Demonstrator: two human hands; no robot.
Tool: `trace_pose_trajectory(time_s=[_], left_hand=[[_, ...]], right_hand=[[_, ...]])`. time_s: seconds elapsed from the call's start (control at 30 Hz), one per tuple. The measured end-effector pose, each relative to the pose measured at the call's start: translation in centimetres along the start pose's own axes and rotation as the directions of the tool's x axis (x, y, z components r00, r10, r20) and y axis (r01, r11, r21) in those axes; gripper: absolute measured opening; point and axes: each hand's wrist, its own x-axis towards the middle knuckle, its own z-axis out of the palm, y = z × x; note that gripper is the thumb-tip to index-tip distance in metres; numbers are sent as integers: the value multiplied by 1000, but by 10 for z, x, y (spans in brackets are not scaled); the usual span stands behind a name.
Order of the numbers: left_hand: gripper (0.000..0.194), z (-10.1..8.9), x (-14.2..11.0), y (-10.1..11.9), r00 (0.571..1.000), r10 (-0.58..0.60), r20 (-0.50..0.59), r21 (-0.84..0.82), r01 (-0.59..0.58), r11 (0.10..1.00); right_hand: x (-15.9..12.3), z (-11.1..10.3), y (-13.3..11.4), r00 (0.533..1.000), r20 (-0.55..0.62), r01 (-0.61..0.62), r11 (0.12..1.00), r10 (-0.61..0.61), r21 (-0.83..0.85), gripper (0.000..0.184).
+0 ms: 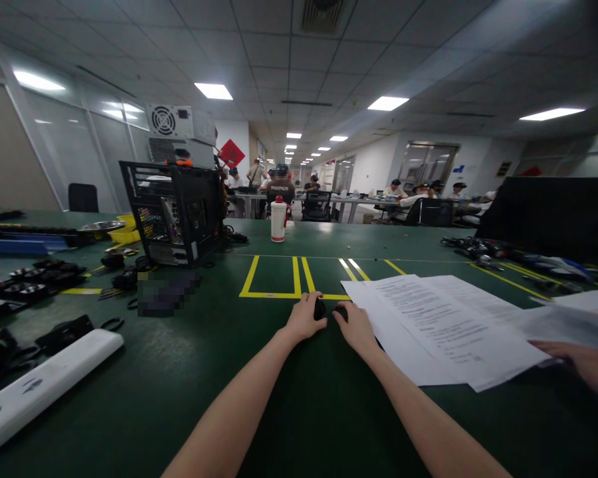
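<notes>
My two hands are close together over the green table, with a narrow gap between them. My left hand [305, 318] is closed around a small black object [319, 309], whose kind I cannot make out. A similar small black object [341, 311] shows between the fingers of my right hand [357, 326], which is closed too. Printed paper sheets [428, 318] lie right beside my right hand, overlapping one another. Yellow tape lines [270, 295] mark boxes on the table just beyond my fingers.
Another person's hand [583, 368] holds the papers' right side. A white bottle [278, 220] stands ahead. At left are an open computer case [177, 212], black parts [30, 282] and a white elongated device [50, 385]. Cables [473, 249] and a dark panel [558, 216] are at right.
</notes>
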Motion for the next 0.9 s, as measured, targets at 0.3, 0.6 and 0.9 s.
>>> trace_pose_trajectory(time_s=[0.3, 0.6, 0.9], left_hand=[[74, -16, -44, 18, 993, 99, 61, -122, -91, 988], [50, -99, -183, 13, 993, -53, 103, -84, 62, 995], [38, -192, -312, -63, 928, -300, -220, 343, 361, 867]], right_hand=[[-36, -8, -52, 975, 184, -183, 918, 124, 352, 26], [-141, -22, -155, 770, 587, -182, 795, -251, 579, 54], [-158, -40, -120, 729, 634, -96, 879, -258, 468, 47]])
